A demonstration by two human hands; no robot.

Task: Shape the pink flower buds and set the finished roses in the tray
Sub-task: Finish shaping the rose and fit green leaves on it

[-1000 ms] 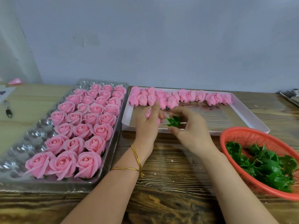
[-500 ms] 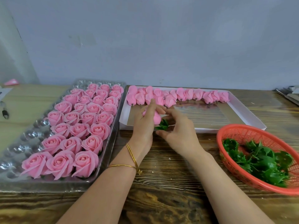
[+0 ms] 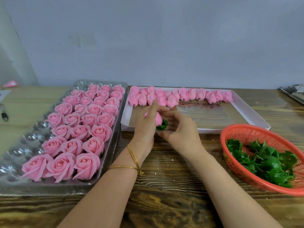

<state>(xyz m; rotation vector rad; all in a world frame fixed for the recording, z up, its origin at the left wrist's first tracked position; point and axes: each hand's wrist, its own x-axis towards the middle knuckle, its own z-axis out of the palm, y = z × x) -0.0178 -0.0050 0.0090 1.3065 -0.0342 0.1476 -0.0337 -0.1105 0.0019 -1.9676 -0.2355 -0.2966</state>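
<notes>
Head view: a person's left hand point(image 3: 144, 129) grips a pink bud point(image 3: 157, 119) in curled fingers above the near edge of a white box point(image 3: 250, 111). The bud's long axis slants from its tip at upper left to its base at lower right. There the right hand point(image 3: 182, 130), fingers curled, pinches a green calyx point(image 3: 162, 126) against the base. The tray point(image 3: 29, 139) lies just left of the left hand, which makes that hand the likelier carrier. Finished roses point(image 3: 79, 132) fill most of the tray, with bare cells down its left side. Unshaped buds point(image 3: 189, 94) line the box's back edge. An orange basket point(image 3: 238, 129) of spare calyxes point(image 3: 263, 162) sits at right on the wooden table point(image 3: 172, 186), before a plain grey-blue wall point(image 3: 164, 38).
</notes>
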